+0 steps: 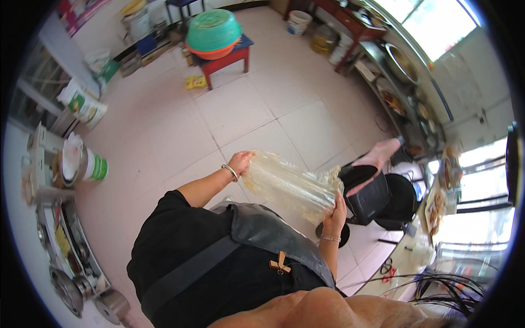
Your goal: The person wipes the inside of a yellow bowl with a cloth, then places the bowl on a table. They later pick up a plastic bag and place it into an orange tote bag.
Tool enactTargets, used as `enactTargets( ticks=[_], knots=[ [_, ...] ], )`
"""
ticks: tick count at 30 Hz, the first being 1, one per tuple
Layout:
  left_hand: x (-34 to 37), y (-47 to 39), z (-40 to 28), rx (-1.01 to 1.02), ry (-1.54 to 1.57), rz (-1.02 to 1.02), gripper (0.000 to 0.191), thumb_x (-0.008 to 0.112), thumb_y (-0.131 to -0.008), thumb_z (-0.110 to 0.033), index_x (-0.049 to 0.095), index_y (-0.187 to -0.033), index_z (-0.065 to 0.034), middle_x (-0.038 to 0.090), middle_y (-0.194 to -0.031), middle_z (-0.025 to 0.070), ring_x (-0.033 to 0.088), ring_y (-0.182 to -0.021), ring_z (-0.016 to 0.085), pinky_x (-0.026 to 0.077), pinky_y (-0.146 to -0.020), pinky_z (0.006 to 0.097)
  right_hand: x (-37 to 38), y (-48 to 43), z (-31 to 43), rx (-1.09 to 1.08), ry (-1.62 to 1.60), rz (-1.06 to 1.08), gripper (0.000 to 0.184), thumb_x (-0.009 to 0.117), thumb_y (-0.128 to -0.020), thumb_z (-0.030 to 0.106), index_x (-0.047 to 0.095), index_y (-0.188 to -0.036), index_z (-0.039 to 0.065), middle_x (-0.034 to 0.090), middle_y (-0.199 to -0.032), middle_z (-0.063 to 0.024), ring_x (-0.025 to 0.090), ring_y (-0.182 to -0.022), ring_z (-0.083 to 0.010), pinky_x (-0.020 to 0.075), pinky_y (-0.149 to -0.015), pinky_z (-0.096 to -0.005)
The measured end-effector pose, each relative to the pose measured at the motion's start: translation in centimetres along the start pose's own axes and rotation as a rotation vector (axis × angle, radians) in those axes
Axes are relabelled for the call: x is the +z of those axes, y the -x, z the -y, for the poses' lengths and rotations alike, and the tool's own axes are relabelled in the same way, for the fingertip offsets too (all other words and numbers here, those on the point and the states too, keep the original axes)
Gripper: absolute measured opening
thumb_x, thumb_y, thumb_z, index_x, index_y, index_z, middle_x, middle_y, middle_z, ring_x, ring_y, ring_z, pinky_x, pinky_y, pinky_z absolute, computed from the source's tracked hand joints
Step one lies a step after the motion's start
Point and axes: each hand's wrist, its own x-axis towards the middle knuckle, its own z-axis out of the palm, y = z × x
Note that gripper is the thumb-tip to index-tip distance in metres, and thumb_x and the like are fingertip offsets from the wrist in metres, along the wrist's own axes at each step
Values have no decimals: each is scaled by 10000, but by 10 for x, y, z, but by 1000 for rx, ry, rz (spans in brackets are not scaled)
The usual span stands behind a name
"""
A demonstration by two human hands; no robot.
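A clear, yellowish sheet of thin plastic (291, 180), perhaps a bag, is stretched between my hands in front of my waist, above the tiled floor. It looks crumpled, with creases running from hand to hand. My left hand (241, 162), below a silver bangle, grips its upper left end. At the opposite end, my right hand (336, 213) pinches the lower right edge; a beaded bracelet circles that wrist. Below the plastic, a dark apron (270, 227) covers my front.
Close to my right stands black furniture (365, 192) with pink cloth (375, 158) over it. Ahead, a red stool (225, 63) bears green (215, 28) and orange basins. Buckets (84, 104) and a low rack (74, 246) line the left; a metal shelf (369, 76) stands far right.
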Motion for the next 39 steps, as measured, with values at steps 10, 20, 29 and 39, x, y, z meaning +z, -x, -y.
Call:
enactTargets(
  ticks=[10, 20, 29, 39],
  knots=[
    [-188, 42, -133, 146, 728, -87, 344, 462, -935, -356, 495, -1245, -211, 592, -768, 6, 490, -510, 77, 390, -404, 233, 231, -86, -109, 253, 265, 389, 198, 541, -894, 111, 572, -1043, -14, 609, -866, -36, 577, -733, -113, 503, -628, -243],
    [-362, 59, -196, 608, 634, -688, 463, 511, -839, -71, 448, -1294, -130, 464, -653, -29, 455, -562, 102, 483, -584, 312, 397, -216, -226, 491, 606, 514, 213, 550, -876, 192, 569, -1016, 33, 559, -799, -22, 573, -715, -150, 525, -625, -327],
    [-408, 12, -312, 744, 494, -854, 737, 501, -788, 43, 221, -1415, -226, 505, -753, 36, 524, -701, 164, 506, -641, 355, 583, -321, -302, 567, 669, 569, 207, 561, -844, 168, 562, -988, 20, 559, -794, -44, 570, -707, -161, 520, -616, -324],
    [-613, -121, -348, 422, 218, -1074, 663, 465, -742, 48, 304, -1366, -105, 461, -634, 14, 434, -478, 103, 392, -421, 249, 731, -422, -392, 472, 662, 381, 154, 537, -822, 151, 546, -895, 16, 550, -773, -66, 572, -671, -177, 512, -586, -339]
  ],
)
